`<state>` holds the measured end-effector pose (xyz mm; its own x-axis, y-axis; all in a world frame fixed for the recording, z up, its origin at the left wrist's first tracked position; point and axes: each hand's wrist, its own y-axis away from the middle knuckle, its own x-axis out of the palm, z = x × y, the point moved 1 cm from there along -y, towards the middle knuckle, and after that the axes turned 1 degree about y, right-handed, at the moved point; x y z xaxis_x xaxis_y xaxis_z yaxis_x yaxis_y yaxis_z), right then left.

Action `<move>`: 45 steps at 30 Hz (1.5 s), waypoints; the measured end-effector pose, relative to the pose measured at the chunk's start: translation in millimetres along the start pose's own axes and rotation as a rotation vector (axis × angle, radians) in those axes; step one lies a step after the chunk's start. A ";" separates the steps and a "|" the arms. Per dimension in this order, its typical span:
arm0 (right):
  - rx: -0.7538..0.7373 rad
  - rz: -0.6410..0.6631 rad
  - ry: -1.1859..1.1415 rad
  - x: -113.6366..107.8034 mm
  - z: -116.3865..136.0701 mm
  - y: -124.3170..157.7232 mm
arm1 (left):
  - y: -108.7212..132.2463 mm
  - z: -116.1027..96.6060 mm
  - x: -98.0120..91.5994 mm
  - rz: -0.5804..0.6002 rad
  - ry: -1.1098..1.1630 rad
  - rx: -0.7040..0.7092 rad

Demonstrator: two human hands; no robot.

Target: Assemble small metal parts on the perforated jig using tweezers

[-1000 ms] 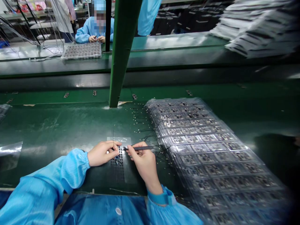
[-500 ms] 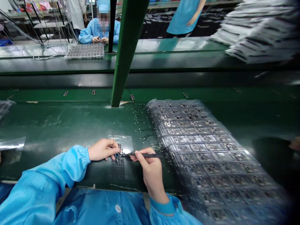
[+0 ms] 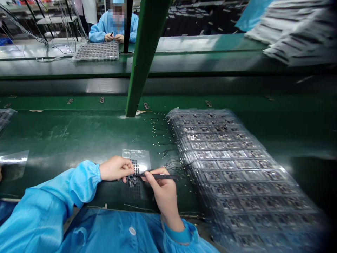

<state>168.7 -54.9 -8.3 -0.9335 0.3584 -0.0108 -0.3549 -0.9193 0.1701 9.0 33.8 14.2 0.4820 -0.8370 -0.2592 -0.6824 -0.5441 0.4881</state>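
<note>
My left hand (image 3: 116,168) is closed in a pinch at the top of a small circuit board (image 3: 132,181), its fingertips partly covering the board. In my right hand (image 3: 163,188) I grip black tweezers (image 3: 164,176) held nearly level. Their tip points left and meets the board area beside my left fingertips; whether it touches cannot be made out. Beneath both hands lies a clear sheet (image 3: 144,156) with rows of small black pads (image 3: 136,165). A thin dark wire rises above my left fingers.
A tall stack of clear trays (image 3: 226,151) with circuit boards stands at the right, thin wires (image 3: 168,153) along its left side. A green post (image 3: 142,59) rises ahead. Small boards (image 3: 102,100) lie along the far strip. Across the bench sits a co-worker (image 3: 101,30).
My right hand and the tweezers have shifted slightly left, closer to my left fingertips. My left hand stays almost where it was. A person in blue at the back has moved right.
</note>
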 end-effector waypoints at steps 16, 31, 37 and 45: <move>-0.015 0.014 0.048 -1.5 -2.5 0.9 | 0.8 -0.9 -0.5 -0.009 -0.040 0.010; -0.044 0.011 0.067 -1.3 -3.6 1.6 | 1.0 -0.5 -0.2 -0.016 -0.002 0.023; -0.044 0.012 0.059 -0.2 -3.0 1.5 | 1.8 -1.0 -0.7 -0.016 0.030 0.013; -0.057 0.014 0.066 0.2 -2.5 1.6 | 0.5 -1.0 1.7 -0.041 0.064 0.050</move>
<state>167.8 -56.7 -10.5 -0.9391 0.3356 -0.0740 -0.3423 -0.9326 0.1145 10.0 32.2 14.8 0.5430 -0.8093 -0.2239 -0.6872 -0.5815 0.4354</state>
